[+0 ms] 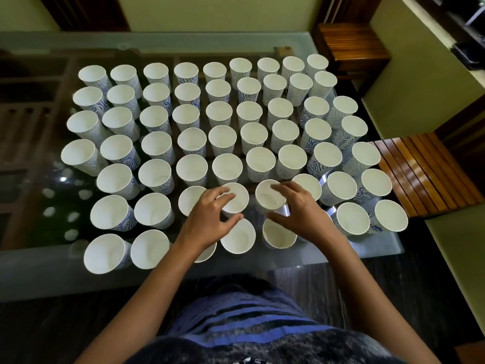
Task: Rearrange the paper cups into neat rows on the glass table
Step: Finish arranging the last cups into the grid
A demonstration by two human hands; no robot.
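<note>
Paper cups [223, 137]: rows filled the glass table [341, 254] to its near edge; your left hand [207, 219] pinched one cup [236, 199], your right hand [299, 208] another [270, 195]; a nudged neighbour risked toppling several

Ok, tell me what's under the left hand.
Under the left hand, a white paper cup shows only its near rim on the glass table; the rest is covered by the wrist.

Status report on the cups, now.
Left hand gripping one paper cup, right hand gripping the cup beside it. Both cups upright on the glass table, near rows. Neighbouring cups crowd close around.
</note>
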